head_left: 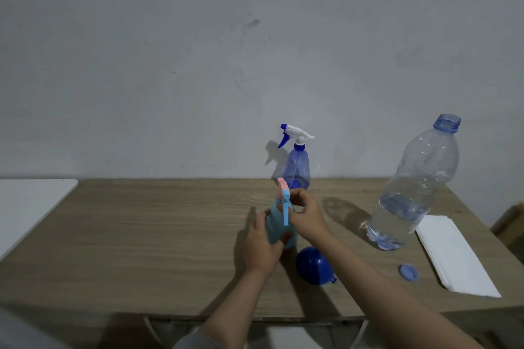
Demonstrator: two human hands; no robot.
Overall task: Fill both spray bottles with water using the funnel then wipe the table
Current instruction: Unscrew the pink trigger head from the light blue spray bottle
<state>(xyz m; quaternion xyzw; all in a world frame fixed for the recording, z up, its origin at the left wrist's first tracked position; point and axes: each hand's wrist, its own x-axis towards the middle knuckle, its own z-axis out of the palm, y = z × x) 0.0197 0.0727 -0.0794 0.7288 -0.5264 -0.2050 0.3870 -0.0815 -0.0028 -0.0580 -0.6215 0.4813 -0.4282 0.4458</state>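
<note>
Your left hand (pixel 262 246) has its fingers wrapped round the body of the light blue spray bottle (pixel 279 228), which stands near the middle of the tabletop (pixel 141 235), and your right hand (pixel 304 214) pinches its pink and blue spray head (pixel 284 198) at the neck. Whether you are screwing that head on or off cannot be read here. The second spray bottle (pixel 296 170), dark blue with a white trigger, stands capped at the back edge by the wall; its water level is hard to judge. The blue funnel (pixel 314 265) lies on its side just beside the bottle you hold, so no pouring is under way. The big water bottle (pixel 414 187) stands open on the right, roughly a third full, its cap (pixel 408 272) lying near the folded white cloth (pixel 456 255). Wiping looks not yet begun: the cloth lies neatly folded
</note>
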